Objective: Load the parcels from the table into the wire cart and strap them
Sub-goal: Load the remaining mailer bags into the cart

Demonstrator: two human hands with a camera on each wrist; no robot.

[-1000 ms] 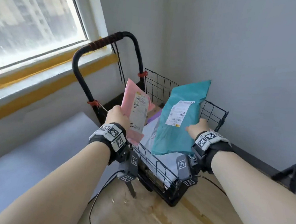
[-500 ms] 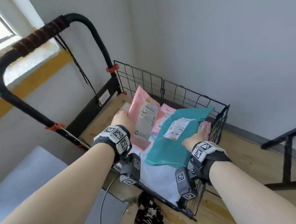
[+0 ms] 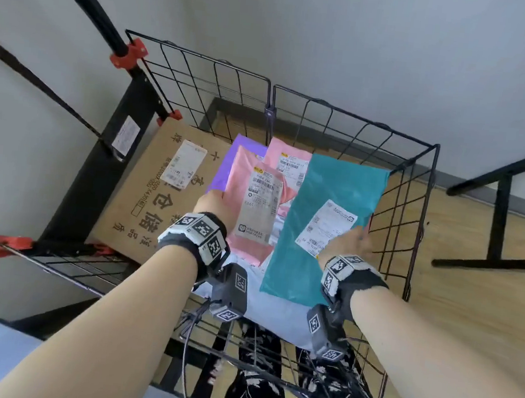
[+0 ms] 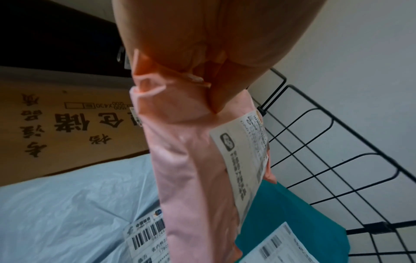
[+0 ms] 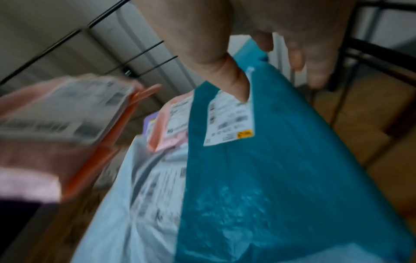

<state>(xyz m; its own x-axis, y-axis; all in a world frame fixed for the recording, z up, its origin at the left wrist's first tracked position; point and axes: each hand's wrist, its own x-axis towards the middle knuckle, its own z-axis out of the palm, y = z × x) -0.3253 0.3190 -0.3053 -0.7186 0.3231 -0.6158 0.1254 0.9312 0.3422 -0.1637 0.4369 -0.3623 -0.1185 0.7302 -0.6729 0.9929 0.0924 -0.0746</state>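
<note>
My left hand (image 3: 210,204) grips a pink parcel (image 3: 250,210) by its left edge, holding it inside the black wire cart (image 3: 354,117). The left wrist view shows my thumb pinching the pink parcel (image 4: 198,160). My right hand (image 3: 352,240) holds a teal parcel (image 3: 327,212) at its right edge, thumb on the white label (image 5: 229,121). Under them in the cart lie a light blue parcel (image 3: 275,310), a second pink parcel (image 3: 288,159), a purple parcel (image 3: 230,166) and a flat cardboard box (image 3: 151,197).
The cart's black handle (image 3: 90,9) with red clamps rises at the upper left. A grey wall stands behind the cart. A black metal frame (image 3: 500,204) stands on the wooden floor at the right. My patterned trousers (image 3: 267,387) show below the cart's near rim.
Both hands have lowered the pink and teal parcels into the cart. My view has tilted down and moved closer, over the cart.
</note>
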